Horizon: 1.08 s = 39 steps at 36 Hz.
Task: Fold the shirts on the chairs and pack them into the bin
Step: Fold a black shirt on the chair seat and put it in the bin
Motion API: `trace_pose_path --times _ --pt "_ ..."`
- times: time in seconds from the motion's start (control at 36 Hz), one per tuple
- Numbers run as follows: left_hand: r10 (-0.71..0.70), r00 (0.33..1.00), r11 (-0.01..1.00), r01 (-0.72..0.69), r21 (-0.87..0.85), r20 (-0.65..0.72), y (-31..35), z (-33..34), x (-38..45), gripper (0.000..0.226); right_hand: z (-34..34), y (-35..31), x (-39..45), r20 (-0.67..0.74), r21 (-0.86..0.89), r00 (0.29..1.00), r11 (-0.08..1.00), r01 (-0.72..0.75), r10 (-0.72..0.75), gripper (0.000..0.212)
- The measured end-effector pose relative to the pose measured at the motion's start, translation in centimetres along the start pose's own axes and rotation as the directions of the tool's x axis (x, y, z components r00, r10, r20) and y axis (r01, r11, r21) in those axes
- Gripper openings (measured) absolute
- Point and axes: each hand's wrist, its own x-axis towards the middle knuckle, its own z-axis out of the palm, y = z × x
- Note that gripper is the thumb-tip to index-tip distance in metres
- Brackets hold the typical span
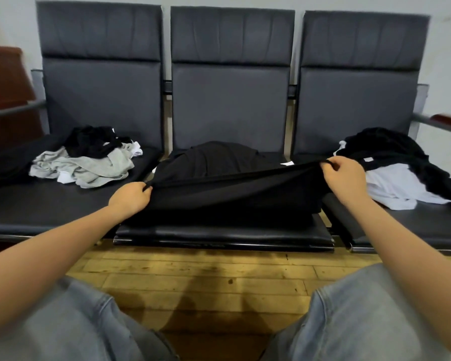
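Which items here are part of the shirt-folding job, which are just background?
Job: black shirt gripped by left hand and right hand; left pile; right pile; chairs.
Background: wooden floor. No bin visible.

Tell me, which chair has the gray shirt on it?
The left chair: its pile has a gray shirt. The others hold only black and white clothes.
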Motion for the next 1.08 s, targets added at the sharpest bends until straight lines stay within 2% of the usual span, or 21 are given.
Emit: trace_pose_path --times 0.06,0.11,0.14,0.17,0.22,0.28,0.33,0.44,0.5,0.56,0.67,0.81,0.89,1.08 --pt "-0.038 0.999 0.995 0.036 -0.088 -0.025 0.1 -0.2 0.3 0.035 0.2 0.0 -0.1 0.084 0.284 0.985 0.944 -0.167 0.15 0.025" --pt "-0.086 0.996 0.978 0.079 -0.193 -0.03 0.3 -0.5 0.4 0.034 0.3 -0.4 -0.6 0.244 0.592 0.931 0.718 -0.366 0.273 0.018" --pt "-0.11 0.994 0.963 0.102 -0.249 -0.019 0.4 -0.7 0.5 0.035 0.4 -0.5 -0.8 0.334 0.651 0.892 0.609 -0.452 0.306 0.016" --pt "-0.128 0.992 0.945 0.119 -0.306 -0.007 0.6 -0.8 0.5 0.037 0.6 -0.5 -1.0 0.415 0.655 0.854 0.549 -0.519 0.313 0.015" --pt "-0.149 0.989 0.897 0.144 -0.419 0.02 0.9 -1.1 0.5 0.041 1.1 -0.5 -1.3 0.516 0.589 0.797 0.547 -0.595 0.312 0.015" --pt "-0.135 0.989 0.855 0.145 -0.498 0.057 1.1 -1.2 0.3 0.043 1.5 -0.4 -1.4 0.591 0.483 0.746 0.607 -0.632 0.307 0.014" --pt "-0.097 0.988 0.856 0.143 -0.496 0.119 1.2 -1.1 -0.2 0.041 1.7 0.0 -1.6 0.659 0.337 0.683 0.688 -0.642 0.315 0.015" --pt "0.015 0.932 0.888 0.153 -0.433 0.361 1.1 -0.5 -1.6 0.033 1.5 0.3 -2.6 0.802 0.094 0.509 0.775 -0.624 0.313 0.016" --pt "0.054 0.919 0.919 0.107 -0.378 0.39 1.0 -0.1 -1.9 0.032 1.9 0.7 -2.8 0.785 0.003 0.538 0.866 -0.5 0.308 0.018" --pt "0.064 0.941 0.918 0.075 -0.389 0.332 1.1 -0.1 -1.7 0.031 2.1 0.8 -2.7 0.713 -0.008 0.64 0.916 -0.4 0.286 0.018" --pt "0.068 0.991 0.948 -0.029 -0.316 0.113 1.4 -0.8 -0.2 0.029 2.5 0.8 -1.0 0.584 0.176 0.775 0.893 -0.413 0.244 0.013" --pt "-0.006 0.996 0.95 -0.024 -0.311 -0.094 2.8 -2.4 2.5 0.029 3.5 -0.6 2.3 0.326 0.206 0.926 0.942 -0.266 0.191 0.021" --pt "-0.08 0.981 0.925 0.008 -0.379 -0.174 3.6 -2.9 4.4 0.027 4.3 -0.6 4.3 0.235 0.22 0.953 0.945 -0.243 0.19 0.021" --pt "-0.209 0.956 0.868 0.086 -0.489 -0.204 2.7 -1.4 9.1 0.022 7.0 0.3 7.6 0.208 0.151 0.951 0.953 -0.261 0.227 0.024"
